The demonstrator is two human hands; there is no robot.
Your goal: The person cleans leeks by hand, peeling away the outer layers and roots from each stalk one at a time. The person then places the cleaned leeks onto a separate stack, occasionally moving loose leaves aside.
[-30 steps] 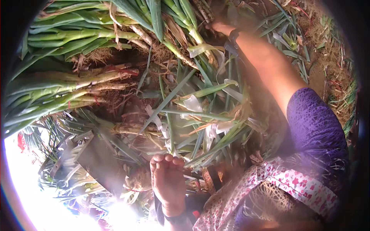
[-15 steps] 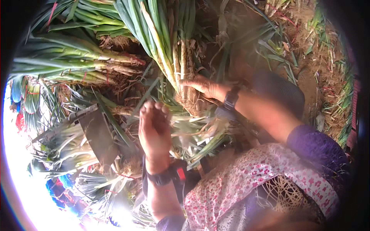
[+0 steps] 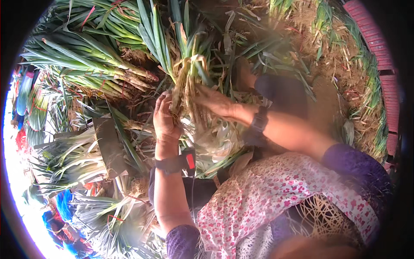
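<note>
In front of me a loose bunch of green onions (image 3: 188, 80) stands leaning, leaves up and soil-coated root ends down. My right hand (image 3: 214, 102) reaches in from the right and is closed on its stalks, with the fingertips hidden behind them. My left hand (image 3: 166, 118) is at the bunch's left side, its fingers curled against the lower stalks and the thumb beside the roots. The root ends are blurred. Below the hands lies a heap of pale peeled leaves (image 3: 215, 140).
Bundled green onions (image 3: 99, 64) lie at the upper left. Whiter stalks (image 3: 75, 151) rest beside a dark flat plate (image 3: 110, 146) on the left, with another tied bundle (image 3: 112, 220) below. Dry soil (image 3: 332, 86) and a reddish slatted strip (image 3: 371, 34) are on the right.
My left hand has moved up and inward to the stalks from below them. The bunch now stands looser, with bent stalks showing in front, and my right hand has shifted slightly left.
</note>
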